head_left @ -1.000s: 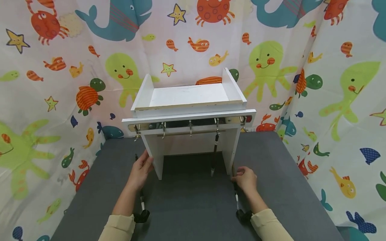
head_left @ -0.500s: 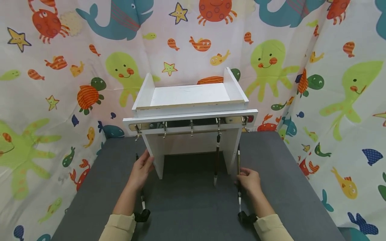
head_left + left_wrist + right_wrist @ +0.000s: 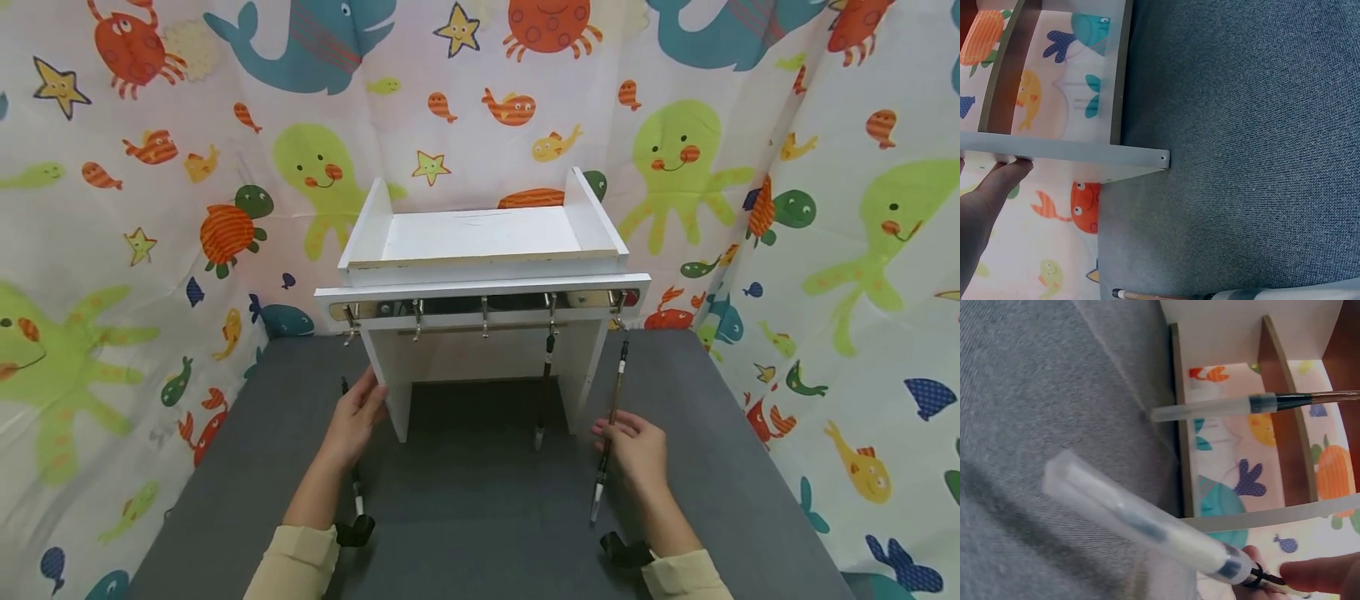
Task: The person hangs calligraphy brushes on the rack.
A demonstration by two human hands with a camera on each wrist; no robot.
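A white wooden rack (image 3: 480, 279) with a row of metal hooks (image 3: 484, 317) stands on the grey table. My left hand (image 3: 352, 421) touches the outside of its left side panel (image 3: 1066, 147) with its fingertips. Between thumb and fingers my right hand (image 3: 633, 450) pinches a calligraphy brush (image 3: 611, 408) with a clear cap over its tip. The brush slants, its top end close below the rightmost hook (image 3: 618, 312); I cannot tell whether it hangs there. A second capped brush (image 3: 546, 387) hangs from the hook beside it.
Left of the rack, partly hidden by my left arm, another brush (image 3: 356, 492) lies on the grey table (image 3: 480, 517). A curtain (image 3: 450, 125) printed with sea animals surrounds the back and sides. Dark wrist cameras (image 3: 356, 531) sit at both wrists.
The right hand has moved slightly up and right with its brush, which has tilted, its top end rising to the rightmost hook. The hanging brush swings a little. The left hand stays at the panel.
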